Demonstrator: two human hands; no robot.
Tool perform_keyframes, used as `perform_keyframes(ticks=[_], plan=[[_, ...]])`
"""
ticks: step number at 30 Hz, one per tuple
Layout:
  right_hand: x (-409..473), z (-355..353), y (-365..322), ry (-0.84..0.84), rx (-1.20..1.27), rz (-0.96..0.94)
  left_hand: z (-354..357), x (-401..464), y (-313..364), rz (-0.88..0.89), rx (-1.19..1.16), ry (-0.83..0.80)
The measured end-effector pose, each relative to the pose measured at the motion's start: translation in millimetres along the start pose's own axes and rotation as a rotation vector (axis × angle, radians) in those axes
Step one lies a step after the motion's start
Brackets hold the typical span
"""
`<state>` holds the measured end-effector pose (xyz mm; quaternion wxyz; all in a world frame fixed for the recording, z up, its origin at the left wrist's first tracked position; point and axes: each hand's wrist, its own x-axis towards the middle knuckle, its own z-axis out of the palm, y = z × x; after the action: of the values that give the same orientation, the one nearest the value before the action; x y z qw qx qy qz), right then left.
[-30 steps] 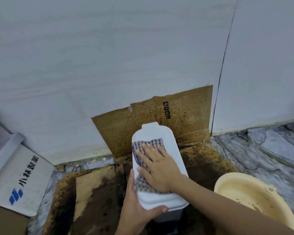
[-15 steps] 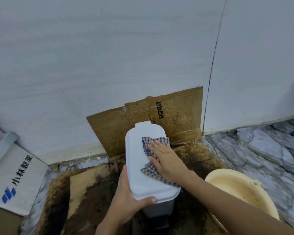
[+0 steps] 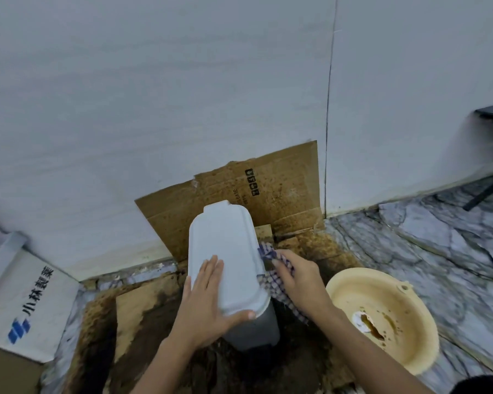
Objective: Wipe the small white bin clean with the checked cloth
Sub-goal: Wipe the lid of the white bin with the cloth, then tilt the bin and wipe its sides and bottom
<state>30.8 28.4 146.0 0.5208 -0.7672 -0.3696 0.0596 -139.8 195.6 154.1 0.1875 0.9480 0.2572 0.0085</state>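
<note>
Small white bin point(image 3: 228, 251) upright against stained cardboard point(image 3: 282, 189). Checked cloth point(image 3: 279, 282) gone from lid top down to right flank, bunched in curled right hand point(image 3: 299, 277). Left hand point(image 3: 205, 305) now flat on lid, thumb hooked under front rim. Lid likely done; sides next.

We see a dim, even light with a cool grey-blue cast and no visible source. Shadows are soft: a dark patch sits under the small white bin point(image 3: 228, 260) and around its grey base, and a faint shade falls on the wall point(image 3: 182, 95) near the right edge. We find no strong glare; the bin lid shows only a dull sheen. Wide-angle distortion bends the wall seam point(image 3: 329, 109) and curves the floor line toward both edges. The whole frame is slightly soft, and the corners blur most, notably the printed box point(image 3: 26, 302) at left.
</note>
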Motion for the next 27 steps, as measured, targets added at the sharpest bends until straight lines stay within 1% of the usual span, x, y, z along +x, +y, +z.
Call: perform_keyframes(ticks=[2,4,7,9,10,12,16,19,22,25,27], plan=[[-0.3,-7.9,4.8,0.094,0.073,0.145,-7.5,-2.9,-6.7,-0.069,-0.002,0.018],[-0.2,-9.9,9.2,0.135,0.147,0.251,-12.1,-6.1,-11.7,-0.120,0.038,0.042],[-2.0,-3.9,6.3,0.126,0.275,0.303,-19.3,-8.9,-18.0,-0.181,0.097,0.060],[-4.8,6.5,2.9,0.081,0.337,0.306,-26.7,-7.6,-26.6,-0.231,0.066,0.105],[-5.9,13.1,1.2,0.049,0.363,0.309,-30.4,-6.2,-32.4,-0.229,0.039,0.144],[-8.0,29.3,-2.1,-0.026,0.398,0.320,-34.9,-1.3,-46.7,-0.168,0.003,0.199],[-6.3,73.5,-12.8,-0.165,0.453,0.322,-32.8,4.8,-75.1,-0.123,-0.136,0.210],[-2.9,115.9,-23.3,-0.221,0.552,0.382,-27.9,5.3,-94.7,-0.090,-0.156,0.191],[-9.5,161.3,-24.6,-0.301,0.561,0.420,-26.9,7.5,-107.1,-0.085,-0.184,0.142],[-19.6,194.9,-13.0,-0.348,0.520,0.362,-29.1,6.4,-113.8,-0.065,-0.164,0.112],[-16.0,204.5,-0.5,-0.418,0.488,0.324,-31.1,5.7,-116.7,-0.087,-0.139,0.110]])
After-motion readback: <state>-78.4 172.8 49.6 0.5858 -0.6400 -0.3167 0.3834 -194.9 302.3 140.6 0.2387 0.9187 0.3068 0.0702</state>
